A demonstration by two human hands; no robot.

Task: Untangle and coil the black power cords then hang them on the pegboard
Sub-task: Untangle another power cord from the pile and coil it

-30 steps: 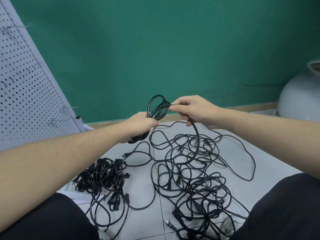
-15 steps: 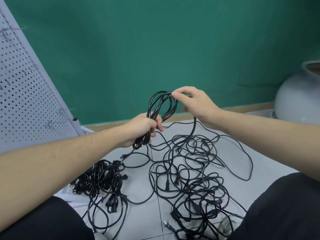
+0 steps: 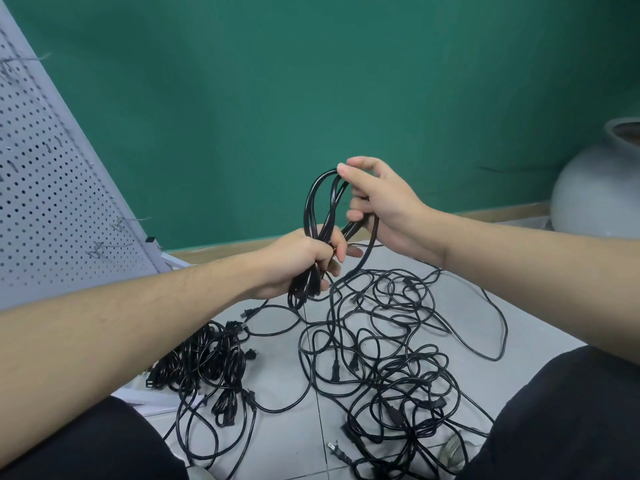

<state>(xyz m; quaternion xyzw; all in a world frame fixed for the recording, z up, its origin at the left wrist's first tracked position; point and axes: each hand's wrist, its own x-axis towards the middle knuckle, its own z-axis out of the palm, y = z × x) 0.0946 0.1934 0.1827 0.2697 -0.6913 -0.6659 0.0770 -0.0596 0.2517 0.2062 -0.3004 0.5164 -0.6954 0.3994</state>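
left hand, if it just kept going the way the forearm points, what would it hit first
Most likely the right hand, which holds the top of the coil just up and right of the left hand. Depth is unclear; it might pass below.

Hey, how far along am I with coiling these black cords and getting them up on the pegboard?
Early on. Done: nothing hangs on the pegboard in view. In hand: your left hand grips a partly wound coil while your right hand guides its loops. Left: the big tangle on the floor and the bunched pile beside your left knee.
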